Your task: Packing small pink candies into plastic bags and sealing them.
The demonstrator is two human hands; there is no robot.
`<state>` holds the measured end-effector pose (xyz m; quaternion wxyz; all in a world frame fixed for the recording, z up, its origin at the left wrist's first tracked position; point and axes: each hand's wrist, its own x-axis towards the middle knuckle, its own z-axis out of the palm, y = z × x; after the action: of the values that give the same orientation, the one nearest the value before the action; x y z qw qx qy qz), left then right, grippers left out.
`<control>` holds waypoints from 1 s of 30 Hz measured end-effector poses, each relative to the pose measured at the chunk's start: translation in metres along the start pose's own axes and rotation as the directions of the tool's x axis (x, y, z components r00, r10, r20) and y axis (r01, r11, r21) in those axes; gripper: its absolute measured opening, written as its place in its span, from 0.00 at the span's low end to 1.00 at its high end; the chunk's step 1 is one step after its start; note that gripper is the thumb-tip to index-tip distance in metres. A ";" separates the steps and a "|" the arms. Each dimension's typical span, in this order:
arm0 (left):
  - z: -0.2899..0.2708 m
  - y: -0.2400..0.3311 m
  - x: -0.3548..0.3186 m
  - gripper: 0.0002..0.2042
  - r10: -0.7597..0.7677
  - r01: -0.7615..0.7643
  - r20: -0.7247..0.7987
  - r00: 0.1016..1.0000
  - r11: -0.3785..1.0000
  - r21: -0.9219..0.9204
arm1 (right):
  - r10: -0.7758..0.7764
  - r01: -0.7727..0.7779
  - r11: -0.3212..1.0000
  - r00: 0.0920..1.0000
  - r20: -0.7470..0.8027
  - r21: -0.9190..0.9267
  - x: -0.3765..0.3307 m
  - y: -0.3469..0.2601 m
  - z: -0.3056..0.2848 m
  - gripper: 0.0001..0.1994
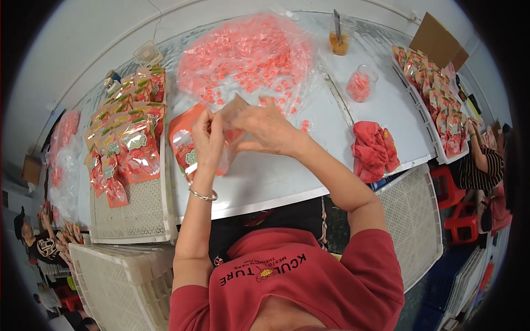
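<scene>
Hands point(237, 132) hide most of the orange pouch point(185, 146) they pinch.

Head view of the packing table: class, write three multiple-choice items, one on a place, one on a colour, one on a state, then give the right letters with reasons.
1. Where does the white perforated plastic tray of filled orange-red pouches lie?
A. at the person's left
B. under the table
C. on the person's lap

2. What colour is the crumpled cloth on the table?
A. blue
B. red
C. white

3. How is the orange-red clear-windowed pouch at the middle held?
A. lying untouched
B. in both hands
C. hanging from a hook

Answers:
1 A, the tray sits left of the left hand.
2 B, the cloth is red throughout.
3 B, the left hand and right hand close their fingers on the pouch's top, before the big clear bag of pink sweets.
</scene>
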<state>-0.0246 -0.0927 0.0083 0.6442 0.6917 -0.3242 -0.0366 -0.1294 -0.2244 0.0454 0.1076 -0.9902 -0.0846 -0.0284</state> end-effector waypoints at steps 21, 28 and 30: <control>-0.049 0.019 -0.021 0.12 -0.107 0.080 -0.109 0.988 0.971 -0.224 | 0.434 -0.451 0.891 0.801 -0.413 0.060 0.045 0.155 0.162 0.17; -0.068 0.023 -0.045 0.12 -0.145 0.098 -0.149 0.978 0.953 -0.285 | 0.386 -0.360 0.922 0.827 -0.407 0.143 -0.004 0.069 0.196 0.10; -0.070 0.022 -0.049 0.13 -0.146 0.091 -0.172 0.974 0.952 -0.293 | 0.353 -0.305 0.936 0.804 -0.478 0.177 -0.023 0.054 0.190 0.10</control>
<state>-0.0393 -0.0066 0.0224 0.7615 0.6108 -0.2099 -0.0548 -0.1351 -0.2386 -0.1528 0.1743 -0.9418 0.1181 -0.2621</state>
